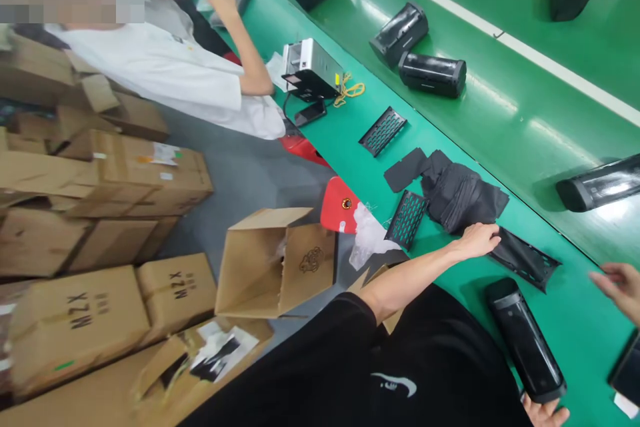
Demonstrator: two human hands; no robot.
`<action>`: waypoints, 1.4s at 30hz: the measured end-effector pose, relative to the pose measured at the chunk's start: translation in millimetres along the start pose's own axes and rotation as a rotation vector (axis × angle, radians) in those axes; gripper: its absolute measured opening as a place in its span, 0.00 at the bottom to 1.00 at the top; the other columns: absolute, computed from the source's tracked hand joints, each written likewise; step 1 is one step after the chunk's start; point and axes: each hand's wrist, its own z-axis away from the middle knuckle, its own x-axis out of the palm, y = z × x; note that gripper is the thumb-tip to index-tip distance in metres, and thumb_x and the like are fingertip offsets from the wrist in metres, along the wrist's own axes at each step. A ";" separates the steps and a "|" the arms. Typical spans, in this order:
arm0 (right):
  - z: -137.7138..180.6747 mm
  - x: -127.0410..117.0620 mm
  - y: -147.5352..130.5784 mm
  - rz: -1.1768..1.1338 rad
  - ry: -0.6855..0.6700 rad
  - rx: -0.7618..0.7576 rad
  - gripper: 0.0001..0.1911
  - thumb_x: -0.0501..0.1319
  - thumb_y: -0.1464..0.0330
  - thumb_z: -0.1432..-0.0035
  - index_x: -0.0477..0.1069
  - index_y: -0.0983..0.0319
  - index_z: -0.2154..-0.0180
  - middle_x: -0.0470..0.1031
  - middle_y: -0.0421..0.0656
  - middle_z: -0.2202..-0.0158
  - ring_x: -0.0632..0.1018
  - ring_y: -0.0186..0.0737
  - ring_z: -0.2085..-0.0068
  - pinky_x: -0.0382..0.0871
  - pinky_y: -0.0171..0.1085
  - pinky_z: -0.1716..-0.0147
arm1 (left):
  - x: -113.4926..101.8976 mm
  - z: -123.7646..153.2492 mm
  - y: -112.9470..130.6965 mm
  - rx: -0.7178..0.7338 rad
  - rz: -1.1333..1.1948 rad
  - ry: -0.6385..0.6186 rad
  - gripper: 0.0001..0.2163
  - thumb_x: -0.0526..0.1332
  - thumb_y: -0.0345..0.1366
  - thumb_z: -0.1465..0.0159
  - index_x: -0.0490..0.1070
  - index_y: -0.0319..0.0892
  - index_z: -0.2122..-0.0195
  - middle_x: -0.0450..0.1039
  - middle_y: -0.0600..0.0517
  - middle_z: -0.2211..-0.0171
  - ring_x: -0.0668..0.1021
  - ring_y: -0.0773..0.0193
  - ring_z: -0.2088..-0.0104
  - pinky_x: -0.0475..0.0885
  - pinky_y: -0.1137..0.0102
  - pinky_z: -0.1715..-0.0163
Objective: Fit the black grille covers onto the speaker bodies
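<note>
My left hand (pixel 479 241) reaches over the green table, its fingers together at the near end of a black sheet (pixel 515 252). That sheet lies on a long black perforated grille (pixel 543 272); the fingertips are partly hidden. At the bottom right, my right hand (pixel 545 412) has its fingers around the lower end of a glossy black speaker (pixel 525 340), which rests on the table. Beside my left hand is a heap of thin black sheets (pixel 460 194). Two shorter perforated grilles (pixel 407 220) lie further along, one near the heap and one beyond it.
A co-worker's hand (pixel 620 288) enters at the right edge. Another person in a white shirt (pixel 175 74) works at the upper left, near a silver-and-black machine (pixel 313 67). Several speakers (pixel 433 74) stand on the green surface beyond. Cardboard boxes (pixel 80 320) and a red stool (pixel 337 204) are at left.
</note>
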 end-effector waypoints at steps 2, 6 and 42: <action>-0.8 50.7 -19.7 -0.002 0.066 0.041 0.49 0.60 0.28 0.58 0.73 0.62 0.52 0.77 0.55 0.62 0.79 0.61 0.61 0.73 0.55 0.58 | -0.7 1.5 -0.8 -0.001 -0.008 -0.006 0.06 0.61 0.40 0.31 0.76 0.48 0.63 0.83 0.49 0.60 0.83 0.50 0.50 0.73 0.62 0.50; 11.2 126.0 -35.0 0.004 0.233 0.130 0.54 0.57 0.30 0.53 0.68 0.66 0.42 0.72 0.64 0.50 0.74 0.71 0.47 0.69 0.63 0.51 | -3.0 6.5 -1.1 -0.014 -0.064 -0.009 0.06 0.61 0.42 0.31 0.75 0.48 0.62 0.82 0.49 0.60 0.83 0.49 0.50 0.73 0.60 0.49; 42.3 98.1 -41.8 -1.058 -0.028 0.229 0.31 0.78 0.50 0.57 0.74 0.57 0.56 0.71 0.36 0.74 0.73 0.40 0.72 0.70 0.35 0.73 | -25.8 22.3 28.8 0.089 0.739 -0.026 0.16 0.65 0.38 0.38 0.74 0.41 0.49 0.70 0.55 0.64 0.69 0.71 0.70 0.65 0.75 0.68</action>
